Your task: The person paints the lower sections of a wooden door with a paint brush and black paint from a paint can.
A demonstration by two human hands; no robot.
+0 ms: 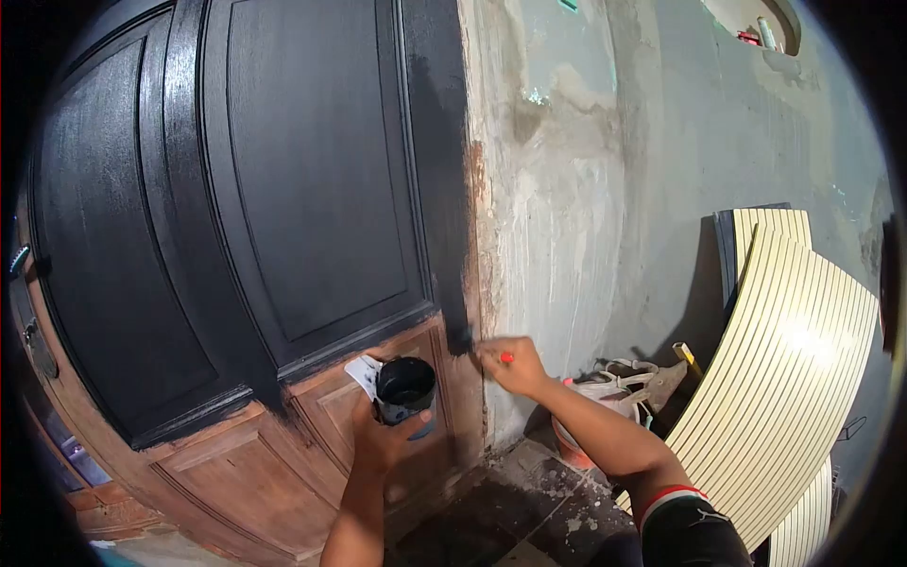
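My left hand point(385, 437) is wrapped round a small dark cup of black paint point(406, 382), along with a white card-like piece point(363, 374) at the cup's left side. In my right hand point(510, 367) is a paintbrush point(506, 357) with a red handle end; its dark bristles meet the door frame's edge beside the wall. The wooden door point(316, 170) is black across its upper panels. Brown wood shows on its lower panels point(227, 472), with an uneven black border between.
A rough grey plaster wall point(557, 217) adjoins the door frame. Cream ribbed panels point(784, 359) lean at the right. Near the floor stand a reddish bucket point(573, 444) and a bag-like bundle point(642, 386). A door handle point(40, 350) is at far left.
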